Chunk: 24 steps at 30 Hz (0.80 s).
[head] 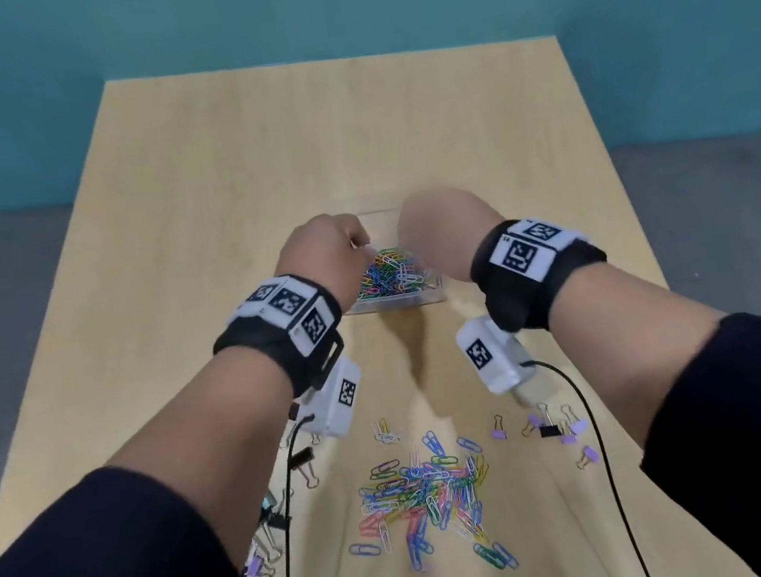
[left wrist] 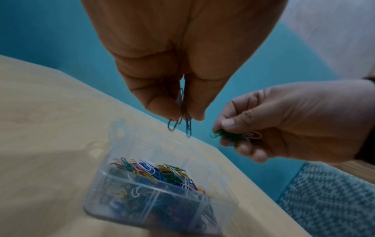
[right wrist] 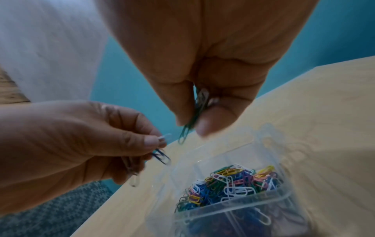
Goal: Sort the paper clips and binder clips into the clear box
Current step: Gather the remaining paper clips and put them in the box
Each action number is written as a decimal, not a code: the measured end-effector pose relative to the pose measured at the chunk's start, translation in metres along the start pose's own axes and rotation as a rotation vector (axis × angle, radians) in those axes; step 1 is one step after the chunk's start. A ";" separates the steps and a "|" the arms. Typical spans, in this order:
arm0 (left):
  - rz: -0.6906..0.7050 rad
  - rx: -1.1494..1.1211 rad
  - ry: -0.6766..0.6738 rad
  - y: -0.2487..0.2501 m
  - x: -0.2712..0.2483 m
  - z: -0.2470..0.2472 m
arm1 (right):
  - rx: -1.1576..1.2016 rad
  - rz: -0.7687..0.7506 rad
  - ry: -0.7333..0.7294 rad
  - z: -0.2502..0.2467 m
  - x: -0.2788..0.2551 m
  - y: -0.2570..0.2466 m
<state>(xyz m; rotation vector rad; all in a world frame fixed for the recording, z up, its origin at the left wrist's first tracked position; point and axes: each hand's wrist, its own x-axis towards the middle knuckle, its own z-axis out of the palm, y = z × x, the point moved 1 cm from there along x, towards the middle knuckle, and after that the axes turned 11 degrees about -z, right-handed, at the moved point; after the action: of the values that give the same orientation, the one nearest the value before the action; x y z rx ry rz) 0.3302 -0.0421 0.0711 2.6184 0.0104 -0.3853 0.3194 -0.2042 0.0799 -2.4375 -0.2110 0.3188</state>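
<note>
A clear box [head: 396,304] on the wooden table holds a heap of colored paper clips [head: 394,276]. Both hands hover just above it. My left hand [head: 359,246] pinches a few paper clips [left wrist: 188,126] that dangle from its fingertips [left wrist: 172,112] over the box [left wrist: 113,197]. My right hand [head: 416,244] pinches green paper clips [right wrist: 185,133] between thumb and fingers over the box [right wrist: 215,206]. A loose pile of paper clips [head: 423,492] lies on the table nearer to me.
Small purple and black binder clips [head: 560,429] are scattered right of the pile, and others [head: 268,533] lie under my left forearm. Black cables [head: 597,453] trail from the wrist cameras across the table. A teal wall stands beyond the table's far edge.
</note>
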 end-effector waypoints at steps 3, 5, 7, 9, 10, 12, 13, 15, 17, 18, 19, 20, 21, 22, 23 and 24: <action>-0.026 0.037 -0.003 -0.005 -0.003 0.005 | -0.085 0.056 -0.088 0.000 -0.006 0.003; 0.030 0.066 0.067 -0.015 -0.023 0.007 | -0.234 0.030 -0.062 0.001 -0.026 0.006; 0.165 0.095 0.102 -0.028 -0.055 0.018 | -0.303 -0.031 -0.064 0.016 -0.058 0.006; 0.277 0.179 -0.025 -0.041 -0.095 0.041 | -0.318 -0.108 -0.173 0.041 -0.096 0.003; 0.315 0.235 -0.095 -0.049 -0.114 0.054 | -0.309 -0.145 -0.233 0.055 -0.115 0.001; 0.364 0.341 -0.164 -0.066 -0.145 0.078 | -0.300 -0.195 -0.321 0.080 -0.150 -0.005; 0.394 0.379 -0.173 -0.073 -0.157 0.086 | -0.323 -0.221 -0.342 0.093 -0.166 -0.005; 0.464 0.458 -0.147 -0.084 -0.175 0.099 | -0.426 -0.250 -0.373 0.120 -0.192 0.001; 0.516 0.481 -0.100 -0.091 -0.188 0.104 | -0.491 -0.234 -0.386 0.141 -0.211 0.010; 0.516 0.458 -0.105 -0.094 -0.195 0.104 | -0.495 -0.233 -0.384 0.146 -0.218 0.010; 0.508 0.423 -0.109 -0.096 -0.202 0.103 | -0.483 -0.248 -0.373 0.148 -0.225 0.009; 0.490 0.380 -0.100 -0.098 -0.209 0.100 | -0.466 -0.277 -0.353 0.147 -0.231 0.007; 0.457 0.340 -0.090 -0.103 -0.216 0.099 | -0.439 -0.307 -0.322 0.146 -0.237 0.006; 0.398 0.305 -0.084 -0.106 -0.223 0.096 | -0.418 -0.300 -0.281 0.143 -0.245 0.007; 0.314 0.271 -0.085 -0.110 -0.230 0.093 | -0.393 -0.246 -0.251 0.139 -0.253 0.008; 0.221 0.235 -0.097 -0.115 -0.236 0.091 | -0.369 -0.158 -0.224 0.134 -0.260 0.008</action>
<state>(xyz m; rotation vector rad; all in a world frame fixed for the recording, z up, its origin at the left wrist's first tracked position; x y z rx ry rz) 0.0706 0.0308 0.0047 2.7886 -0.3749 -0.4574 0.0330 -0.1901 0.0197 -2.7216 -0.6048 0.5211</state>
